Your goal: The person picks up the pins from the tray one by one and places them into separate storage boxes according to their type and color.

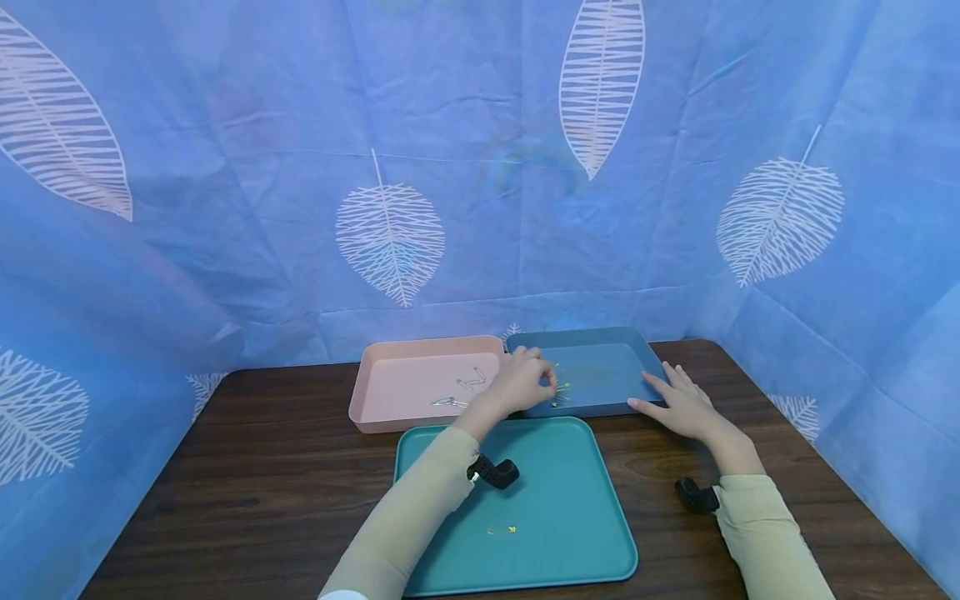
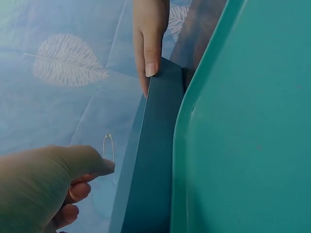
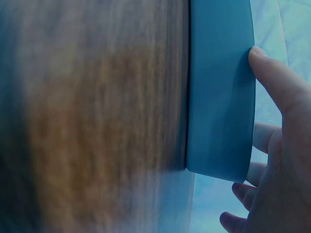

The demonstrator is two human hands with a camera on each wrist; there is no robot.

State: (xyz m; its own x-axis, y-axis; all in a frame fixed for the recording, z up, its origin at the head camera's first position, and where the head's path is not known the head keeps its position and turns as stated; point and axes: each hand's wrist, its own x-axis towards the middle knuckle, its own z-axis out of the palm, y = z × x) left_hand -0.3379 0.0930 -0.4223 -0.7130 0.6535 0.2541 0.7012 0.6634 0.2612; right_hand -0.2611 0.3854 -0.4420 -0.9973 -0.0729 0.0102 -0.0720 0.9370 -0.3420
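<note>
Teal tray nearest, flat on wooden table, small gold pin lying on it. Beyond it, dark blue tray. Left hand over blue tray's near-left corner, fingers curled, pinching safety pin at thumb tip. Right hand flat on table, straight fingers pressing blue tray's right rim, grasping nothing. Pink tray just left of blue tray, holding loose pins.

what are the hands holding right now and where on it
The left hand pinches a small metal safety pin by its lower end over the dark blue plastic tray. The right hand rests on that tray's right rim.
</note>
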